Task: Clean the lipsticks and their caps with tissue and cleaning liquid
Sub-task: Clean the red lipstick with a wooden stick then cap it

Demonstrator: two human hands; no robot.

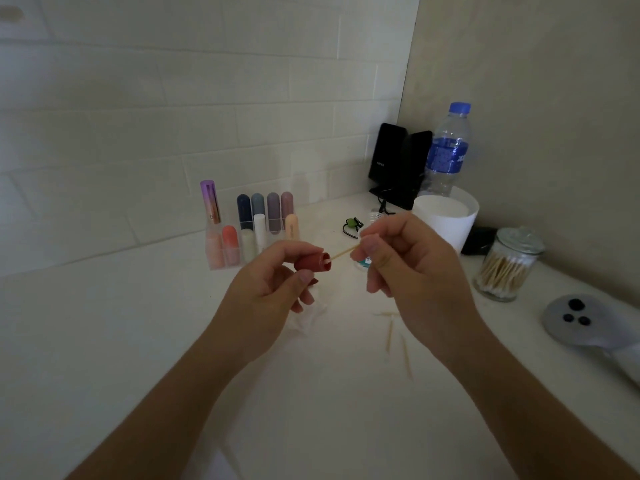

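- My left hand (273, 282) is up over the counter (138, 341). Its thumb and curled fingers grip a red lipstick cap (313, 263), open end turned toward my right.
- My right hand (408, 268) pinches the stick of a cotton swab (343, 252) between thumb and forefinger. The white tip sits in the mouth of the cap.
- Step in hand, as I judge it: swabbing the inside of this one cap.
- Signs of work done: a few spent swabs (389, 336) lie loose on the counter below my right wrist, and a crumpled tissue (317, 311) lies under my left hand.
- Left to do, by my reckoning: most of it. About ten lipsticks (273, 211) stand capped in the clear organizer (242, 263) against the wall. I cannot tell which are already clean.
- A small teal-marked item (363, 262) shows behind my right fingers. It may be the cleaning liquid, but too little shows to say.
- Fresh swabs are in the glass jar (505, 268) at far right.
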